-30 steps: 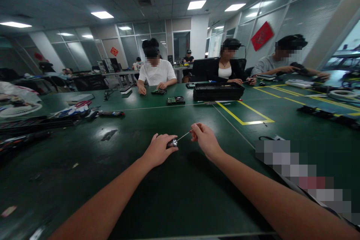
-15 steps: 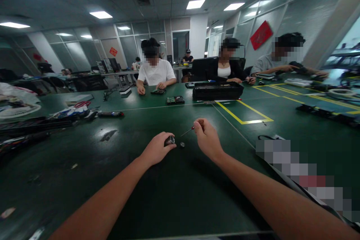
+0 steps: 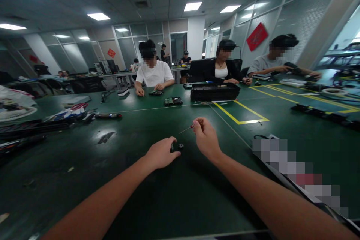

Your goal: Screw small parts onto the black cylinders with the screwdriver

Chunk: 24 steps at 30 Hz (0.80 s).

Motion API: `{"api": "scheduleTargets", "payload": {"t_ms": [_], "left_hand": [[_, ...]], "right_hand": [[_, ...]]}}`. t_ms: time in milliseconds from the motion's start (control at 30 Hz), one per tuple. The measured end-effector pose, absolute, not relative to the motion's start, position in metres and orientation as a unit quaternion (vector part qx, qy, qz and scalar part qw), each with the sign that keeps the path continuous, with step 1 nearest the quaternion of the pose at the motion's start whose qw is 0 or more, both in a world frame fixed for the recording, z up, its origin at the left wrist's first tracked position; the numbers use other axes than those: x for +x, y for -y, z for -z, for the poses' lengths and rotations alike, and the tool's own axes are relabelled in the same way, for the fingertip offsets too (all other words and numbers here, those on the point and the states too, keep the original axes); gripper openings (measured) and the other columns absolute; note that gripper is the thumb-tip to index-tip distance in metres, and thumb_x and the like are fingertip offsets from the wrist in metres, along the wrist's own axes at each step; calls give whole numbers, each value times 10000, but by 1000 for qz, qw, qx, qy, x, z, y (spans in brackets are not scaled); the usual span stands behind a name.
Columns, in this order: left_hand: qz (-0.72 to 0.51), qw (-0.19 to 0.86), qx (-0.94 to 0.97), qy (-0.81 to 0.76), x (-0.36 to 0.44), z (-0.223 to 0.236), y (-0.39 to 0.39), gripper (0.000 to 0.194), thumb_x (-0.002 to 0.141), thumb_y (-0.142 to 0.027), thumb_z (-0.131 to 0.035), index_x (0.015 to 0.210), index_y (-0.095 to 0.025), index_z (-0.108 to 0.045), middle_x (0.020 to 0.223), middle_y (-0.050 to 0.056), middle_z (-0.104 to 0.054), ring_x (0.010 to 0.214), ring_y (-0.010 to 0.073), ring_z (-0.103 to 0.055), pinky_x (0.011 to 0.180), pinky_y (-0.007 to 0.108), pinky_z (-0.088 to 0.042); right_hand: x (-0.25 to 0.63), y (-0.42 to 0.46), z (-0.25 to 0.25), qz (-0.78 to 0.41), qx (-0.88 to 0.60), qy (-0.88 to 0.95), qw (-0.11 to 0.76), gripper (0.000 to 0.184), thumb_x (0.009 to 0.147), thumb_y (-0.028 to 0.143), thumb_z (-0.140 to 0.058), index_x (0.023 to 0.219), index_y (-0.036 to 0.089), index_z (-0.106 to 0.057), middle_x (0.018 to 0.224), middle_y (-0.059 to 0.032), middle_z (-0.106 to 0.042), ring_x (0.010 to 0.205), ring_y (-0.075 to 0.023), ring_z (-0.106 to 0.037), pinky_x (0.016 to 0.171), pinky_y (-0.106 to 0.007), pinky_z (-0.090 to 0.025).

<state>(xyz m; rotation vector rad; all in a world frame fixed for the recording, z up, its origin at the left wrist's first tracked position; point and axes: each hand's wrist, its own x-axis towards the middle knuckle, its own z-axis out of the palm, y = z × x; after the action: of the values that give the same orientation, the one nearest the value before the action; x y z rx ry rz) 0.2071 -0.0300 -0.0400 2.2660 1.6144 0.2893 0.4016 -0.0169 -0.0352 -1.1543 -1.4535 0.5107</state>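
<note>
Left hand [image 3: 161,153]: fingers curled around a tube [image 3: 172,146], thumb and forefinger apart at their tips
Tube: mostly hidden in the left hand, with just a sliver of bright rim showing by the thumb; its length and how firmly it is gripped cannot be told
Right hand [image 3: 204,135]: fingers pinched narrow on a thin screwdriver [image 3: 185,130], its shaft pointing left and slightly down
Screwdriver: a bit of red handle shows, the rest covered by the right hand; the tip is too fine to make out
Round piece [image 3: 181,146]: small and dark, on the surface just beside the left thumb, its detail too small to read
Surface [image 3: 154,210]: dark green and glossy, with a worn dark patch [image 3: 106,137] and yellow tape [image 3: 251,122] laid in outlines
Far side: a circuit board [image 3: 173,101] near a long black tray [image 3: 215,93], whose contents are hard to see
Left edge: a plastic bag [image 3: 14,99] cut off by the frame
Right side: a pixelated sheet [image 3: 298,168], unreadable
Room: three people seated across the surface, faces blurred; glass partitions, a red wall hanging [image 3: 258,36] and square ceiling lights [image 3: 192,6]
</note>
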Motion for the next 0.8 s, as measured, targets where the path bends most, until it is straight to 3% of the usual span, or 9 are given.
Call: {"api": "scheduleTargets", "payload": {"t_ms": [167, 367, 533, 700, 800], "left_hand": [[-70, 124, 807, -573, 229, 39, 19, 410, 829, -459, -616, 1181, -251, -607, 1131, 67, -656, 1016, 286, -612, 783, 382, -472], [-83, 169, 800, -569, 229, 38, 10, 273, 836, -412, -615, 1037, -236, -670, 1046, 65, -689, 935, 264, -638, 706, 340, -464], [-232, 205, 756, -576, 204, 37, -6, 243, 825, -360, -621, 969, -186, -712, 964, 76, -705, 867, 215, -642, 757, 315, -457], [-381, 272, 623, -627, 155, 30, -26, 343, 773, -370, -648, 1038, -159, -706, 731, 48, -655, 626, 158, -576, 562, 257, -388], [-467, 330, 534, -623, 117, 24, -31, 364, 761, -353, -620, 1060, -155, -689, 879, 51, -656, 592, 110, -516, 465, 218, -288]], "right_hand": [[402, 17, 36, -220, -485, 621, 576, 255, 957, 427, -416, 951, 220, -565, 833, -40, -643, 754, -200, -600, 685, -335, -443], [403, 17, 34, -214, -482, 624, 576, 246, 950, 418, -419, 952, 219, -564, 832, -43, -650, 753, -203, -604, 687, -337, -443], [403, 15, 37, -220, -479, 625, 576, 252, 948, 432, -422, 949, 222, -562, 835, -47, -649, 753, -205, -605, 683, -337, -444], [404, 14, 38, -225, -480, 630, 568, 258, 953, 434, -419, 960, 222, -566, 835, -42, -639, 756, -201, -600, 666, -328, -439], [404, 14, 37, -222, -481, 639, 558, 259, 958, 428, -408, 957, 219, -561, 805, -32, -627, 728, -195, -588, 659, -326, -433]]}}
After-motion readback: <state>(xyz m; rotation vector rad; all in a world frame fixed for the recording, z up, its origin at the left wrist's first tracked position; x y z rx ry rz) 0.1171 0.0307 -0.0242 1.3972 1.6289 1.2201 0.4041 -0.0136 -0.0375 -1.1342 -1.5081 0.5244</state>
